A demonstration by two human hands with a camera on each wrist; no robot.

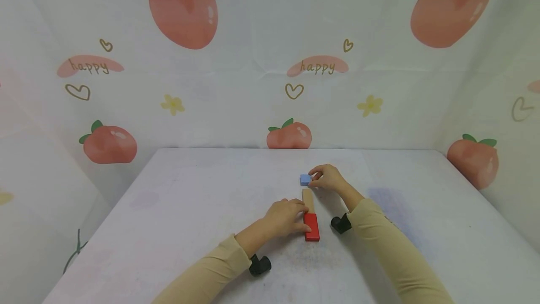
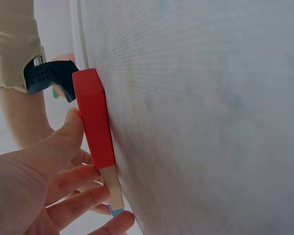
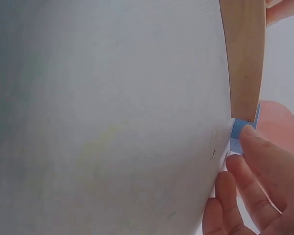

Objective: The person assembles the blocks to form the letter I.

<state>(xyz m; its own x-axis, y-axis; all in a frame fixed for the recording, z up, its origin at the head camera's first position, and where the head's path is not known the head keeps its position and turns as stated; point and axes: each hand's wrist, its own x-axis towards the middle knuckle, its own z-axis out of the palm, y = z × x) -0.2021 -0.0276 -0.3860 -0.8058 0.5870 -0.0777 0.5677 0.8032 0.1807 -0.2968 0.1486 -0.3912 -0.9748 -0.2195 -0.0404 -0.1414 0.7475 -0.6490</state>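
Observation:
A red block and a plain wooden block lie end to end in a line on the table. My left hand is at their left side; its thumb touches the red block, while relaxed fingers reach along the wooden one. Just beyond the wooden block's far end sits a small blue block, a narrow gap apart in the head view. My right hand pinches this blue block from its right side. In the right wrist view the thumb lies against the blue block, partly covering it.
The white table carries faint coloured smudges. Black wrist devices hang below both sleeves, one close to the red block's right. Behind the table's back edge hangs a white curtain printed with fruit.

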